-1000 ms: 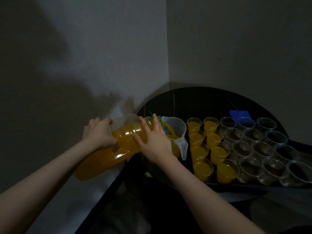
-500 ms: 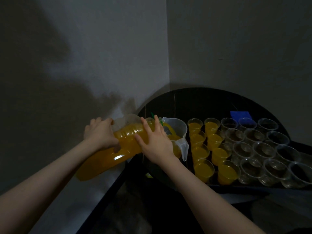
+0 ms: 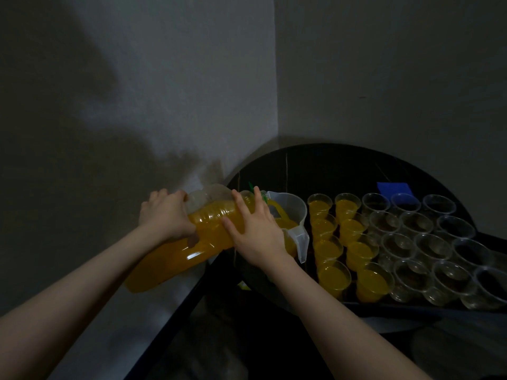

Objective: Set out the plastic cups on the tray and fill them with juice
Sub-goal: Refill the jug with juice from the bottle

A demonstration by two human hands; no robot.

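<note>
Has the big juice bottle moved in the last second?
No. The juice bottle lies tilted as before, its neck over the clear jug, which stands in the same spot beside the filled cups.

A dark, glossy tabletop (image 3: 329, 165) with a rounded far edge sits in the corner where two walls meet. On it, toward 3 o'clock, rests a dark tray (image 3: 411, 307) carrying rows of plastic cups; whether the clear measuring jug (image 3: 290, 215) at the tray's 9 o'clock side stands on the tray or the tabletop cannot be told. A flat blue item (image 3: 395, 187) lies on the tabletop at 12 o'clock of the tray, just behind the far cups.
</note>
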